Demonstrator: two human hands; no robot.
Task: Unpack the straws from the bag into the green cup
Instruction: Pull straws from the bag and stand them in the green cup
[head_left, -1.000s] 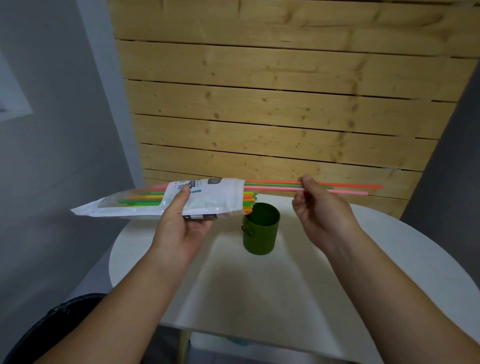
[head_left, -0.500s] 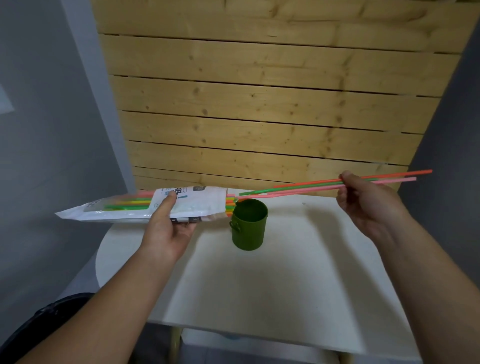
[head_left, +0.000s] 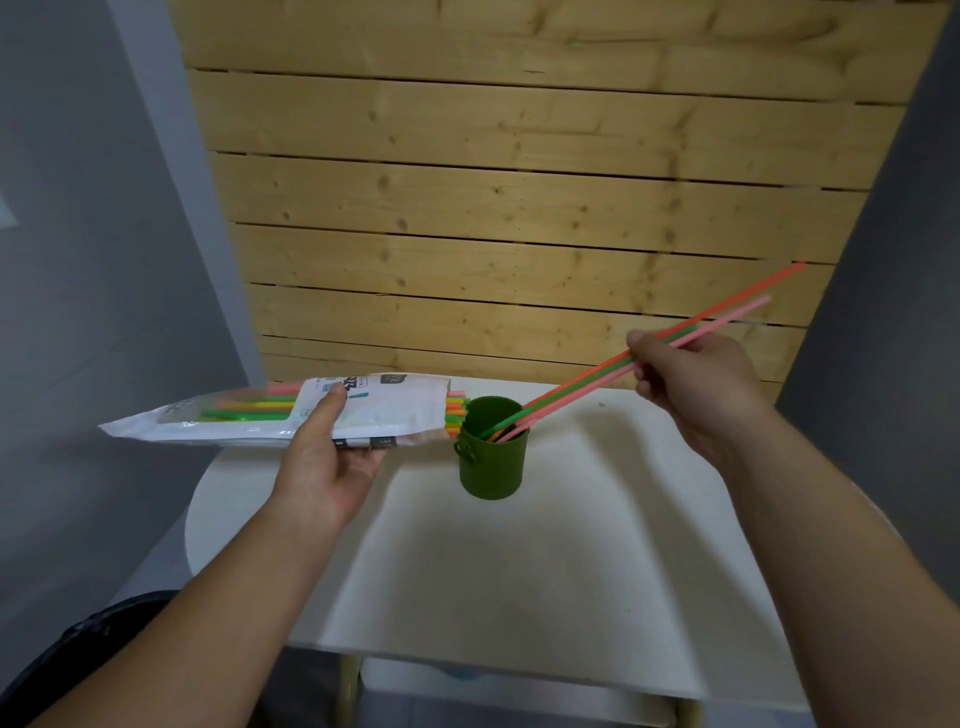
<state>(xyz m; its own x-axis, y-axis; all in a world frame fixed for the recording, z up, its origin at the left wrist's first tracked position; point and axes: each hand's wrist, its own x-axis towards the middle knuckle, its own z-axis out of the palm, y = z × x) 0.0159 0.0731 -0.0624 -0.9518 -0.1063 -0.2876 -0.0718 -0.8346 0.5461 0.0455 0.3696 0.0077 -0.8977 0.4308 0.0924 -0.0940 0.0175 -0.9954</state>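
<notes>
Left hand (head_left: 332, 467): grip clamped on the bag (head_left: 291, 415), thumb on top, fingers underneath. Bag held roughly level above the left edge of the tabletop (head_left: 519, 597), open mouth facing right, just beside the cup's rim. Ends of the straws in the bag (head_left: 456, 415) poke out of the mouth: orange, yellow, green, pink; more show through the clear window at the left.

Right hand (head_left: 691, 384): grip pinched together on three loose straws (head_left: 582, 387), one orange, one green, one pink, held partway along their length. They slant down to the left; lower ends sit inside the green cup (head_left: 492, 457), upper ends stick up past the hand toward the wooden plank wall (head_left: 519, 208).

Green cup stands upright on the white tabletop, near its far edge, small handle on its left side. It lies between the two hands.

Grey walls on both sides. Dark rounded object at the lower left corner, not identifiable.
</notes>
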